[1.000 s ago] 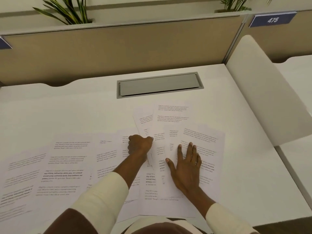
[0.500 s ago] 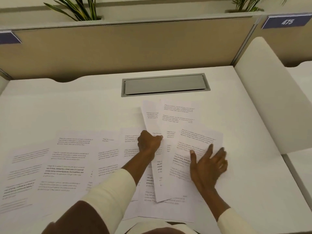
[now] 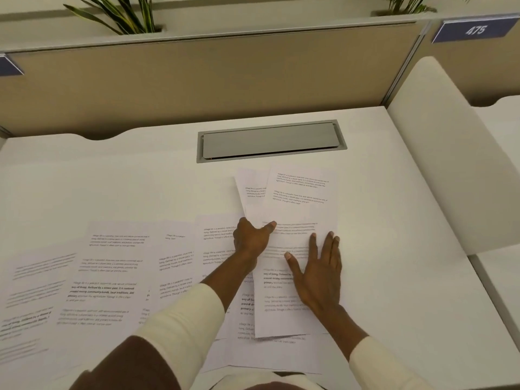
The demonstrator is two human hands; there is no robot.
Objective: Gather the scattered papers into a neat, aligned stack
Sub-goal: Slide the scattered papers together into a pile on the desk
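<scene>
Several white printed sheets lie on the white desk (image 3: 394, 249). A loose overlapping pile of sheets (image 3: 299, 204) sits at centre right, its far sheets fanned apart. My left hand (image 3: 250, 239) is curled at the pile's left edge, thumb on top of the sheets and fingers tucked under them. On the top sheet my right hand (image 3: 319, 273) lies flat with its fingers spread. More sheets (image 3: 112, 277) lie spread side by side to the left, reaching the desk's left end (image 3: 36, 291); my left sleeve hides part of them.
A grey cable hatch (image 3: 271, 140) is set into the desk just beyond the pile. A beige partition (image 3: 197, 80) closes the back, and a white side panel (image 3: 450, 164) stands at the right. Plants (image 3: 126, 15) and a sign 475 (image 3: 475, 30) are above.
My right hand has slid left and forward, bringing the rightmost sheet over the pile and squarer to it. My left hand has kept its hold at the pile's left edge.
</scene>
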